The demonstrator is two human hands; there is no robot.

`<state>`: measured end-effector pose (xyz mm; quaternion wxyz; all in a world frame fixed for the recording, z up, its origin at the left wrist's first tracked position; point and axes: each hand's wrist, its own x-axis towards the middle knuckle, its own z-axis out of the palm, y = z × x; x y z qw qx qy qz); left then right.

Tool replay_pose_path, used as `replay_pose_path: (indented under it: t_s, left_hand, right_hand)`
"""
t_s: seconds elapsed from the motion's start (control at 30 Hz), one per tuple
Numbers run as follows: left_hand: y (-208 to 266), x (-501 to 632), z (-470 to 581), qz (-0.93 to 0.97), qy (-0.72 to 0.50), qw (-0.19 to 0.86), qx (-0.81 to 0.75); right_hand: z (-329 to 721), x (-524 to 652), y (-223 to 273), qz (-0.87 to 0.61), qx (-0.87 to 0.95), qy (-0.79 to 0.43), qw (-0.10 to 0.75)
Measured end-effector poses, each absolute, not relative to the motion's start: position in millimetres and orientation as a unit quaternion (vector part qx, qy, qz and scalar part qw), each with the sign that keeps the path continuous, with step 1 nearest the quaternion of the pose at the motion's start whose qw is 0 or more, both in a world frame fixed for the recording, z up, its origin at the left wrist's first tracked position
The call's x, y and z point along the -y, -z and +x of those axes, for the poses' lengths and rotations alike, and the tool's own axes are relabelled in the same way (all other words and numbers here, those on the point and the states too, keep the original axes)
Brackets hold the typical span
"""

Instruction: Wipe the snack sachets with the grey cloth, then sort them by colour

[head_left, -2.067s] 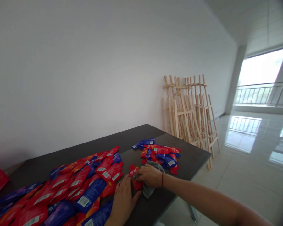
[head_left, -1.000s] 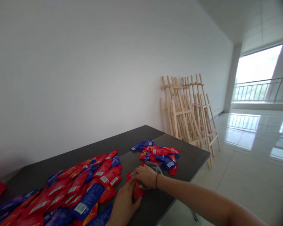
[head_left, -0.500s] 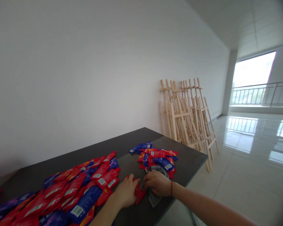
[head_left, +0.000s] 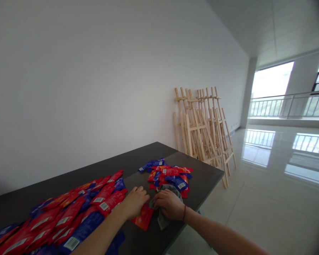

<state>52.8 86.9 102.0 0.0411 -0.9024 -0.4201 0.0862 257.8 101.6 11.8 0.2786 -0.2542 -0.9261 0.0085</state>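
My right hand [head_left: 170, 204] is closed on a crumpled grey cloth [head_left: 163, 221], part of which hangs out below the palm toward the table's near edge. A red and orange packet [head_left: 144, 218] lies between my hands. My left hand [head_left: 136, 202] is at the packet's far end with its fingers curled down; the fingertips are partly hidden. Left of that hand is a large pile of red and blue packets [head_left: 70, 214], several with white barcode labels. Just beyond my right hand lies a smaller heap of similar packets [head_left: 172, 171].
The dark table [head_left: 149, 150] stands along a white wall [head_left: 95, 88]. Its right edge runs close by my right forearm. Several wooden easels [head_left: 199, 127] lean against the wall past the far corner. Glossy floor tiles [head_left: 244, 198] and a railing [head_left: 287, 106] are at the right.
The packet between my hands now shows an orange-patterned face where it looked plain red. My left hand has shifted to its far end. The view has turned slightly right.
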Motion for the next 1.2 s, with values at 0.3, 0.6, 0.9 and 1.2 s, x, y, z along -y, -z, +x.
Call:
replay_pose_path:
  t_s: [0.3, 0.6, 0.9, 1.2]
  left_hand:
    - [-95, -82, 36, -0.893, -0.063, -0.013, 0.446]
    - [-106, -93, 40, -0.901, -0.016, 0.009, 0.433]
    - [-49, -49, 27, -0.881, 0.060, 0.050, 0.466]
    - [-28, -20, 27, -0.869, 0.101, 0.032, 0.483]
  right_hand:
    - [258, -101, -11, -0.272, 0.921, -0.006, 0.279]
    - [259, -99, -12, -0.283, 0.913, -0.008, 0.296]
    - [259, -100, -11, -0.260, 0.926, -0.011, 0.273]
    - [259, -101, -12, -0.233, 0.944, -0.003, 0.235]
